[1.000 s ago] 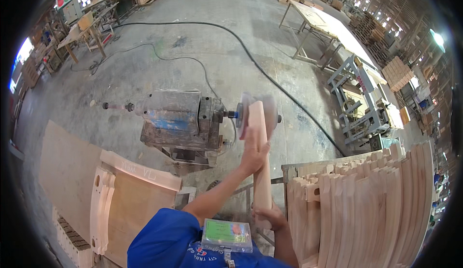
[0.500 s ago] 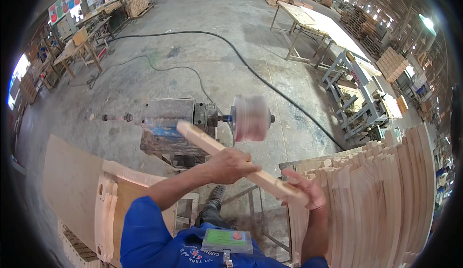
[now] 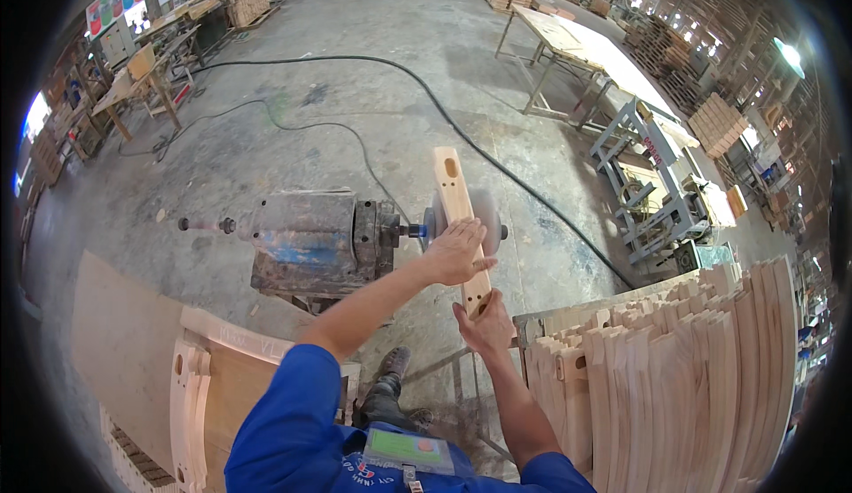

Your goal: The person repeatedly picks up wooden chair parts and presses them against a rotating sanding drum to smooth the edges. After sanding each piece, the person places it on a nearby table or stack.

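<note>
A pale wooden slat [image 3: 454, 196] with an oval slot and small holes stands lengthwise in front of me, lying over a blurred, spinning sanding drum [image 3: 491, 213]. Across its middle, my left hand [image 3: 459, 252] is closed on it, thumb toward the right edge. My right hand [image 3: 488, 324] grips the near end, close to more holes. The slat hides much of the drum, so I cannot tell exactly where they touch. A worn grey and blue motor [image 3: 306, 236] drives the drum by a shaft on its right.
Stacked wooden slats [image 3: 674, 351] fill the right side, close to my right forearm. At the left, slotted slats [image 3: 188, 404] lie by a board [image 3: 124, 324]. A black cable [image 3: 444, 116] crosses the floor beyond the drum. A long table [image 3: 586, 45] stands far right.
The slat has swung from a slant near the motor to pointing away from me, over the drum. Both hands moved with it, and the right has closed around its near end.
</note>
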The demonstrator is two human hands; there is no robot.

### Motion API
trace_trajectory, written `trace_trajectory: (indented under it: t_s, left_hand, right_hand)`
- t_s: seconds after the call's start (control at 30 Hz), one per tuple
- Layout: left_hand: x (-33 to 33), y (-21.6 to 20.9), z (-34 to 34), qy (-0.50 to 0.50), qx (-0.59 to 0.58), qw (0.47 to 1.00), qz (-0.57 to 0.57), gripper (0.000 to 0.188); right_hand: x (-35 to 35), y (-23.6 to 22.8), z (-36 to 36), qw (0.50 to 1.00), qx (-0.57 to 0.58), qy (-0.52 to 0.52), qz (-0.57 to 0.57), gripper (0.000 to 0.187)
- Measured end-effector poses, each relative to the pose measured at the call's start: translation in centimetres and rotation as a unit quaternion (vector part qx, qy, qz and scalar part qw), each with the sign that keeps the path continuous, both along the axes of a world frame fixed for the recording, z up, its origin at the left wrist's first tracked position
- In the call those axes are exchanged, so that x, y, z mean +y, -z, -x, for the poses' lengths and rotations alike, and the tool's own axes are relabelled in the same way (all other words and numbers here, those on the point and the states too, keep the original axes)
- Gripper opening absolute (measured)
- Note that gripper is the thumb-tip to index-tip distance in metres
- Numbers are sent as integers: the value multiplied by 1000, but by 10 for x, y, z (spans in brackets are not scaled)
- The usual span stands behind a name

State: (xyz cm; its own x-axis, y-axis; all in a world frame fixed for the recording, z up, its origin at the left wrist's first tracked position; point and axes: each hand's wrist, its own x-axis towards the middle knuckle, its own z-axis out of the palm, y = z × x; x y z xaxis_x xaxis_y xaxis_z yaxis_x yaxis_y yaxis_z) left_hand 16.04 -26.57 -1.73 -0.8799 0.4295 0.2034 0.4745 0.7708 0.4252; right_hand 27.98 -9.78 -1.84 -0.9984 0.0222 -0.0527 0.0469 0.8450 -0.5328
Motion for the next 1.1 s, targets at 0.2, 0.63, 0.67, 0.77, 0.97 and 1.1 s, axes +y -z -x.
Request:
trace_trajectory:
  t_s: [0.2, 0.63, 0.67, 0.77, 0.97, 1.1]
  left_hand:
    - [32, 52, -82, 41, 52, 997, -46, 79]
    - [56, -1, 2, 6, 28, 997, -76, 58]
    - [54, 1, -6, 29, 4, 998, -59, 58]
    - [44, 49, -80, 69, 63, 989, -115, 54]
    - [61, 31, -133, 79, 97, 985, -119, 58]
    - [22, 28, -43, -89, 163, 983, -4, 63]
  right_hand:
    - [38, 46, -75, 998, -34, 20, -49, 67]
    - [24, 35, 1, 265, -400, -95, 872, 81]
    - [21, 44, -16, 272, -380, -85, 880, 82]
    - [43, 62, -111, 259, -415, 9, 872, 83]
    - [112, 58, -138, 816, -310, -11, 488, 75]
    - [20, -4, -9, 999, -14, -25, -39, 86]
